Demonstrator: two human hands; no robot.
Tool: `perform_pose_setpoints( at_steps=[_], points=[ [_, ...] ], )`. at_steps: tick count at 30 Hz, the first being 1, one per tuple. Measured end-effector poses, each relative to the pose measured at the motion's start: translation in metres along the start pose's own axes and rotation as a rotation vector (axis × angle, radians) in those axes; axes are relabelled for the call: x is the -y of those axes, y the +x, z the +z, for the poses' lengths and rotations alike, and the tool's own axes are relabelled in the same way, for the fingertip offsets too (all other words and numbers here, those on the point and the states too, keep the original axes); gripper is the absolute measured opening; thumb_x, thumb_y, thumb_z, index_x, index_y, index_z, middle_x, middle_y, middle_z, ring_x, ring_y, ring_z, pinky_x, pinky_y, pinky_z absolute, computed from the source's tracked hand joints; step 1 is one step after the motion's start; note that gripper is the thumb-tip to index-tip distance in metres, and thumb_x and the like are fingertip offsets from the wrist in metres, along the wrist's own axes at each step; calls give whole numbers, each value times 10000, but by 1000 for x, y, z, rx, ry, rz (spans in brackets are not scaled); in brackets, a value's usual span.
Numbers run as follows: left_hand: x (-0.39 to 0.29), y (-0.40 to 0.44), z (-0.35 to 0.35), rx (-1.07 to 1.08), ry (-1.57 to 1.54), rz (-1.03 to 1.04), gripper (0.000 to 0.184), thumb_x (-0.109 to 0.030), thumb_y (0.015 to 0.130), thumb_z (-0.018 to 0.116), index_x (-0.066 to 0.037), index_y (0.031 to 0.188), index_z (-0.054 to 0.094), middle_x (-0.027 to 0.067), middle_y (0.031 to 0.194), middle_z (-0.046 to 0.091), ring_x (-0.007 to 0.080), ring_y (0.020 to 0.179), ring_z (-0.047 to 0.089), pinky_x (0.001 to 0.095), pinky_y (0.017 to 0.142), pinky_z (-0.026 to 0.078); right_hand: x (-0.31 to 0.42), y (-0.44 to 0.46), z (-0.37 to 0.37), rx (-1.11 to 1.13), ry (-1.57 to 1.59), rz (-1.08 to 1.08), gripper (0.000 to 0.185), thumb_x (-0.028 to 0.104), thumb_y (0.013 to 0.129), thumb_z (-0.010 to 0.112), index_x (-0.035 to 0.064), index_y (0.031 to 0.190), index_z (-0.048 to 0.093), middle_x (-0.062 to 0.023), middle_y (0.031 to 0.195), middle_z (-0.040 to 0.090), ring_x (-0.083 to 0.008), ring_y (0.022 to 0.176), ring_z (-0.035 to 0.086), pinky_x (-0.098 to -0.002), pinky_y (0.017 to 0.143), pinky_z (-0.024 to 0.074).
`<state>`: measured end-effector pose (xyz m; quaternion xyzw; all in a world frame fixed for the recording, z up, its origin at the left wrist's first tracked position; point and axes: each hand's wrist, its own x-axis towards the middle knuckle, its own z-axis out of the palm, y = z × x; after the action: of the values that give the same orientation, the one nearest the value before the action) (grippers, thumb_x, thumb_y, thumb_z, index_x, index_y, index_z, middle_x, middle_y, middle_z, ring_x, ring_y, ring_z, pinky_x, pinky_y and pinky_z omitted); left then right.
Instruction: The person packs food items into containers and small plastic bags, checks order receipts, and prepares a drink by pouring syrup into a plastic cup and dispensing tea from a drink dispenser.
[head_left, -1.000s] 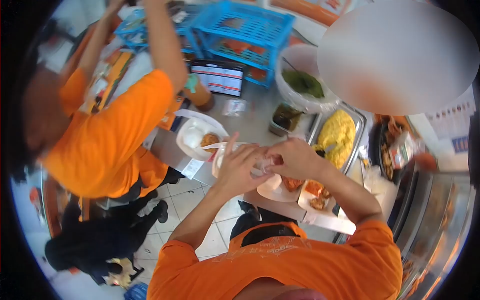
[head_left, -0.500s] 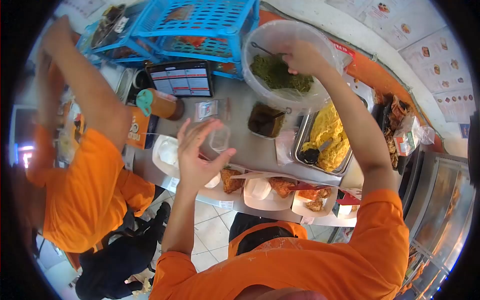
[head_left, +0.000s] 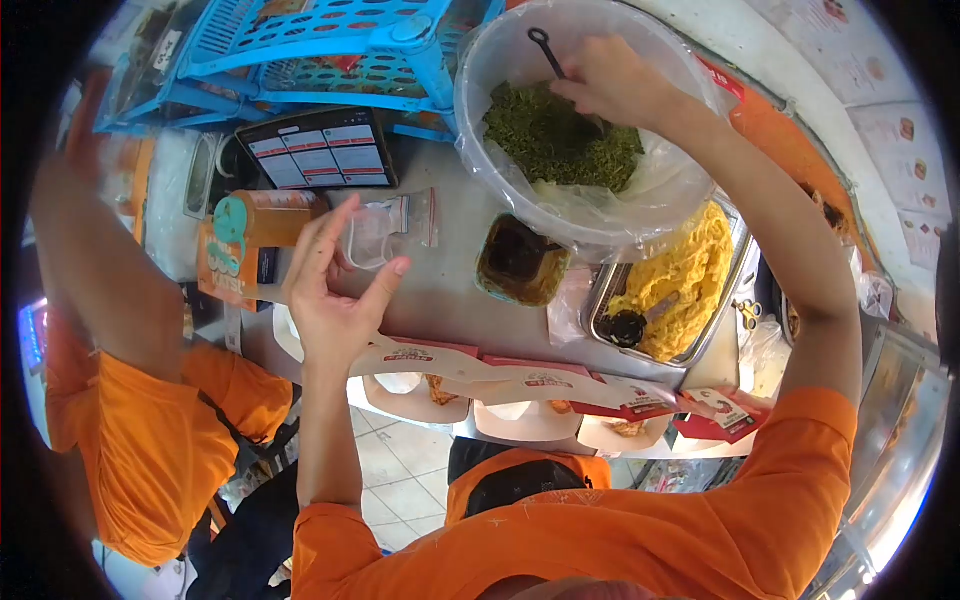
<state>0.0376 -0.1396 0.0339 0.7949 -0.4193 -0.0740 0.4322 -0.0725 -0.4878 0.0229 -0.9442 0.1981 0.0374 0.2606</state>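
My left hand (head_left: 335, 285) is curved around a small clear plastic cup (head_left: 368, 240), held between thumb and fingers above the steel counter. Inside a big translucent tub (head_left: 480, 190), my right hand (head_left: 615, 85) is closed on a black spoon (head_left: 543, 50), whose ringed handle sticks out past the fingers. Chopped green herbs (head_left: 550, 135) fill the plastic-lined tub below; the spoon's lower end is mostly hidden. Beside the tub sits a square container of dark sauce (head_left: 522, 260). A metal tray (head_left: 598, 300) holds a yellow mash (head_left: 680, 290) with a dark-headed utensil in it.
Paper boxes with fried pieces (head_left: 520, 412) line the counter's near edge. A tablet (head_left: 318, 152), a green-capped bottle (head_left: 265, 218) and blue plastic racks (head_left: 310, 65) stand at the left and back. A co-worker in an orange shirt (head_left: 165, 440) works at my left.
The view has shifted closer to the counter. My left hand has moved left with the cup. The spoon handle in the tub now points more upward, with my right hand still at it.
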Motion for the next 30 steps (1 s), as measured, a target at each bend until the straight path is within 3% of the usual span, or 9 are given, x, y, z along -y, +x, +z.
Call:
perform_pose_setpoints(
  at_steps=[2,3,5,9,14,18,24,26,30],
  points=[
    [1,8,4,-31,-50,4,666,-71,673,847,-60,1294,607,81,1130,656,104,790,550,213,639,435,-5,-6,8,-24,-146,-184,248,145,904,643,-56,759,640,-156,659,669,-201,630,713,-333,599,553],
    [1,13,6,-52,-98,18,679,-71,679,847,-62,1311,596,77,1137,656,92,766,543,205,629,435,-1,-10,9,-18,-144,-184,248,145,904,643,-56,759,640,-156,659,669,-201,630,713,-333,599,553],
    [-8,24,8,-60,-93,41,691,-69,680,846,-63,1321,587,80,1140,656,91,756,542,207,620,439,7,-18,10,203,199,-7,280,160,926,638,-79,781,630,-142,705,683,-198,643,715,-298,624,575],
    [-21,40,15,-89,-175,114,706,-71,679,849,-66,1330,576,88,1140,657,86,721,536,211,599,450,3,-17,5,290,524,109,273,164,945,624,-93,852,627,-133,763,673,-204,690,718,-277,657,596],
    [-43,58,17,-59,-148,220,694,-26,695,832,-42,1332,556,93,1196,629,67,738,555,202,626,474,-13,-16,-6,146,947,211,306,217,968,616,-84,1020,616,-137,918,653,-217,822,711,-276,759,602],
    [-56,67,24,-27,-157,251,697,14,718,814,-30,1353,531,95,1236,606,46,775,581,191,655,495,-12,-26,-20,72,993,212,321,237,972,615,-74,1052,610,-134,958,651,-214,850,705,-274,793,592],
    [-80,80,48,-58,-171,271,662,-103,721,840,-68,1323,566,78,1169,623,75,675,586,213,571,467,-11,-50,-43,-179,1008,205,301,236,974,614,-59,1030,613,-129,946,661,-214,873,701,-278,826,576],
    [-86,82,56,-64,-193,271,653,-120,721,842,-71,1314,574,75,1159,625,81,658,585,218,554,456,-19,-55,-45,-260,1046,224,356,231,979,600,-114,1065,586,-183,986,651,-254,923,695,-309,862,567],
    [-93,86,67,-73,-188,257,631,-113,721,840,-65,1295,584,72,1152,628,85,638,584,221,550,450,-20,-67,-56,-299,1117,220,355,228,976,602,-113,1072,584,-187,1006,647,-254,939,689,-310,878,557]
  ],
)
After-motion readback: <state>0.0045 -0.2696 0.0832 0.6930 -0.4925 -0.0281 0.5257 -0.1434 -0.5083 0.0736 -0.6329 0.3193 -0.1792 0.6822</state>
